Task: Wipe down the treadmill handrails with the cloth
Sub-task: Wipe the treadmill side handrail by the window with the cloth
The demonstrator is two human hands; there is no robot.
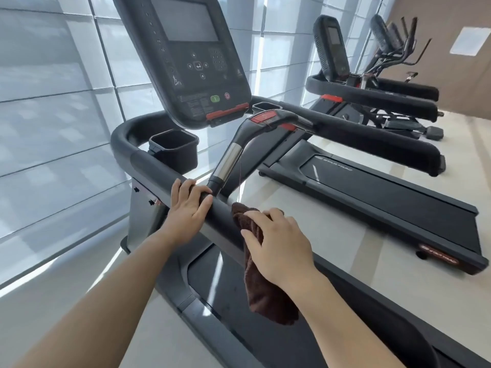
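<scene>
The treadmill's left handrail [148, 166], a thick black padded bar, runs from the upper left down toward me. My left hand [187, 208] rests on top of it with the fingers curled over the bar, just below the inner grip bar [228, 162]. My right hand [276, 241] presses a dark brown cloth [265, 290] against the rail right beside the left hand. The cloth's loose end hangs down over the belt. The right handrail [372, 135] stretches away at the right, untouched.
The console [186, 57] rises ahead, with a cup holder [174, 150] under it at left. The black belt [228, 285] lies below the rail. A second treadmill [385, 192] and other machines stand to the right. Blinds cover the windows at left.
</scene>
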